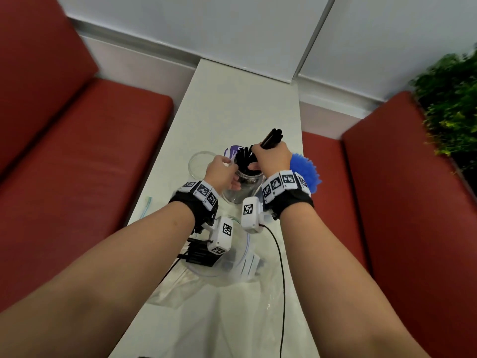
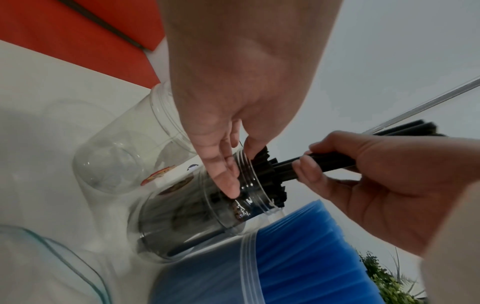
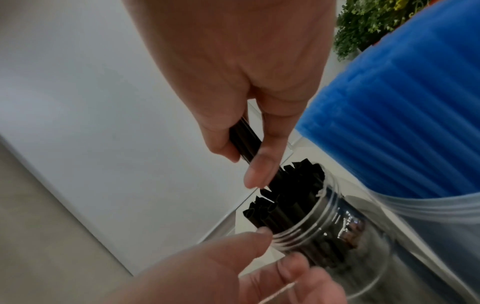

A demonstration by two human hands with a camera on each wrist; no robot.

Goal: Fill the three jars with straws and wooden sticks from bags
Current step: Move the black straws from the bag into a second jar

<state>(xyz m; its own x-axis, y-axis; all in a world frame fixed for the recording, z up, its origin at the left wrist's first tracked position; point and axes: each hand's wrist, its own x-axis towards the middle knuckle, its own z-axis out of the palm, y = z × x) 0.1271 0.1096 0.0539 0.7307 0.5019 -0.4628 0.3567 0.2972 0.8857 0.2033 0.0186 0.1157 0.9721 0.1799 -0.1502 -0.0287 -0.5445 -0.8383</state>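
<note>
A clear jar (image 1: 241, 187) is stood on the white table (image 1: 232, 99), w/ lots of black straws (image 3: 288, 197) packed inside, tips poking out past the rim. The jar's neck is held by the left hand (image 1: 222, 174); thumb and fingers are curled round it, just under the rim. A small bunch of black straws (image 1: 271, 139) is gripped in the right hand (image 1: 272, 157), fingers wrapped tight round it. The bunch is tilted, low end at the jar's mouth among the other straws, top end sticking up past the fist.

A 2nd jar (image 2: 124, 144), clear w/ nothing seen in it, is stood just beside the first one, on its left. A 3rd jar w/ a purple label (image 1: 232, 151) is partly seen behind the straws.

Blue straws (image 1: 305, 173) are seen just right of the right wrist; in the wrist views they are poking out of a clear zip bag (image 2: 249, 265). More clear bags (image 1: 232, 301) are laid on the near part of the table, under the arms. Red seats (image 1: 90, 164) are set on both sides, and a green plant (image 1: 449, 104) is at far right.
</note>
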